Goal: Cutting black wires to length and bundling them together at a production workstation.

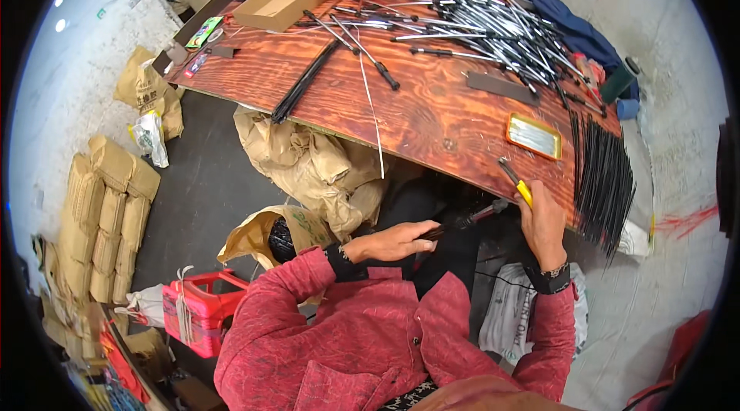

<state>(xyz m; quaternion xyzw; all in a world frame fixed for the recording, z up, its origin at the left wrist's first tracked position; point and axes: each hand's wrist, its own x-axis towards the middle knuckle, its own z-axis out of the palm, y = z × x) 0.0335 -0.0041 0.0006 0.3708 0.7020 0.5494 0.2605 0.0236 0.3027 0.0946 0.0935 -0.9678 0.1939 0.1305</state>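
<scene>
My right hand (543, 220) is closed round a yellow-handled tool (524, 193) at the table's front edge; the tool's dark, narrow end points up and away over the wood. Further left, over my lap, my left hand (397, 241) is closed on a slim dark piece (436, 232), its fingers pinched together. A dark rod-like part with a clear section (482, 214) lies between the two hands; whether it belongs to the piece in my left hand, I cannot tell. Just beyond my right hand sits a shallow yellow-rimmed tray (558, 154) with pale contents.
A reddish wooden table (432, 114) carries a heap of silver-and-black rods (493, 30), a bundle of black strips (304, 83), more black strips (605, 180) and an open cardboard box (281, 4). Below are brown paper sacks (308, 168) and a red plastic stool (196, 307).
</scene>
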